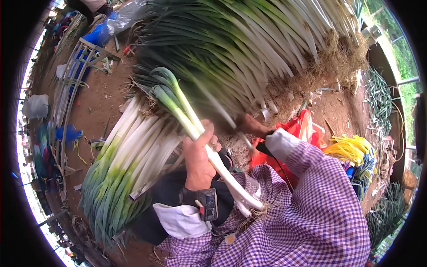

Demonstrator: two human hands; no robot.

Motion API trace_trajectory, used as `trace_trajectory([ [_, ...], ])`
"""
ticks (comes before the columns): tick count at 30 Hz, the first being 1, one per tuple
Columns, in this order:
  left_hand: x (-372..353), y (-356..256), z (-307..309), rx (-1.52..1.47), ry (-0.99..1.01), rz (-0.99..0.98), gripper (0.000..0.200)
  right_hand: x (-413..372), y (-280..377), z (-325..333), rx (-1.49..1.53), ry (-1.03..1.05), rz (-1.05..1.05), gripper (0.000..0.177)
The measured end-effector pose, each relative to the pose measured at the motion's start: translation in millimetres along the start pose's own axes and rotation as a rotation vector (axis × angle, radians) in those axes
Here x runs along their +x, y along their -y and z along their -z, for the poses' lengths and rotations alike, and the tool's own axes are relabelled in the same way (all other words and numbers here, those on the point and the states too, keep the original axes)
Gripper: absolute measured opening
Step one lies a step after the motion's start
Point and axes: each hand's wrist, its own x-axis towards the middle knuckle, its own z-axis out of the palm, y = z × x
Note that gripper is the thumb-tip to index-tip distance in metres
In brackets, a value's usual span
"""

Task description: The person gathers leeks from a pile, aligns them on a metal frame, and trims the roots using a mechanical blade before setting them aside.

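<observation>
My left hand (200, 155) is closed around a couple of long green onions (227, 175), held slantwise over my lap. Their green tops (171, 98) point up and away, and the stringy roots hang near my checked apron. My right hand (252, 126) is smeared by motion. A blurred pale onion stalk (220, 109) runs through its fingers, beside the large heap of green onions (231, 49). To the left lies a trimmed pile of green onions (129, 151), white ends towards the heap and leaves towards me.
Right of my lap are a red plastic bag (298, 133) and a bundle of yellow ties (349, 150). A slatted frame (66, 102) stands at the left with blue plastic (95, 35) behind it. Leaf scraps (378, 95) lie at the right on the dirt floor.
</observation>
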Motion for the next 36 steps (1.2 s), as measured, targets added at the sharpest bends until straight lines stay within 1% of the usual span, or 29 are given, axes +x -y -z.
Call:
trace_trajectory([
  [1,0,1,-1,0.0,-0.015,0.002,0.032,-17,13,6,0.175,0.158,0.037,0.04],
  [4,4,7,1,0.002,0.002,-0.016,0.029,-60,29,-4,0.575,0.092,0.026,0.029],
  [6,1,10,-3,0.03,0.011,-0.028,0.028,-52,-2,-16,0.506,0.056,0.146,0.027],
  [8,-3,12,-6,0.042,0.043,-0.032,0.028,-43,-11,-36,0.641,-0.072,-0.018,0.028],
  [11,0,20,-1,0.05,0.066,-0.068,0.03,-59,15,-30,0.586,-0.094,0.032,0.027],
  [12,4,22,6,0.048,0.071,-0.056,0.031,-75,43,-32,0.788,-0.167,-0.032,0.026],
  [15,9,21,10,0.071,0.017,-0.084,0.033,-114,82,-25,0.777,-0.212,0.02,0.027],
  [16,11,22,14,0.114,0.017,-0.072,0.035,-126,92,-28,0.767,-0.243,0.02,0.028],
  [19,12,28,19,0.187,-0.02,-0.042,0.034,-170,123,-36,0.829,-0.285,0.039,0.029],
  [21,11,26,18,0.177,-0.01,0.016,0.032,-187,128,-45,0.899,-0.239,0.122,0.036],
  [23,14,31,16,0.112,0.012,0.076,0.031,-201,139,-54,0.939,-0.251,0.081,0.039],
  [24,19,30,15,0.09,0.036,0.1,0.033,-206,145,-57,0.97,-0.222,0.09,0.042],
  [25,21,29,16,0.069,0.059,0.121,0.035,-209,147,-58,1.013,-0.193,0.084,0.042],
  [27,18,31,13,-0.013,0.034,0.143,0.038,-212,149,-58,1.098,-0.132,0.074,0.041],
  [28,15,31,10,-0.055,0.021,0.154,0.04,-210,149,-57,1.084,-0.105,0.089,0.04],
  [31,30,36,23,-0.168,0.145,0.169,0.044,-216,159,-51,1.144,-0.024,0.074,0.04],
  [32,36,39,27,-0.169,0.154,0.164,0.044,-218,161,-47,1.035,-0.043,0.076,0.042],
  [35,30,34,23,-0.165,0.179,0.133,0.042,-211,151,-43,0.823,-0.118,0.2,0.045],
  [36,29,30,21,-0.157,0.184,0.153,0.042,-214,151,-37,0.784,-0.102,0.244,0.048],
])
